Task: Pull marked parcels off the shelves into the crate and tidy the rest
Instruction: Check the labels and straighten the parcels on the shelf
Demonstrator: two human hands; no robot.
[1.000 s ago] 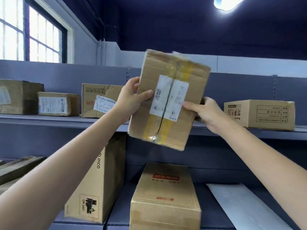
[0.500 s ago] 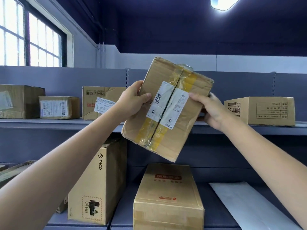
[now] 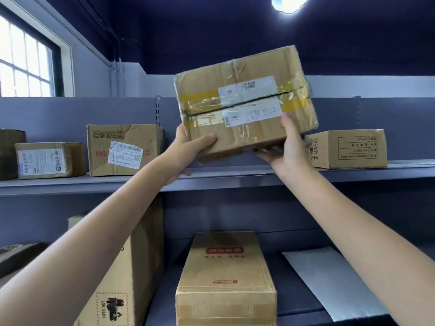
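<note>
Both hands, left hand (image 3: 188, 149) & right hand (image 3: 288, 149), grip parcel (image 3: 244, 102) from below.

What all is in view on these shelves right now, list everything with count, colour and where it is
held parcel: one, brown with yellow tape and white labels, raised above the upper shelf
upper shelf boxes: four, brown; three at left, one at right
lower shelf boxes: two, brown; tall one at left, one in the middle
white mailer: one, lying flat, lower shelf right
dark flat item: one, lower left, unclear
window: one, upper left
ceiling lamp: one, lit
left hand: grips the parcel's lower left
right hand: grips its lower right
</note>
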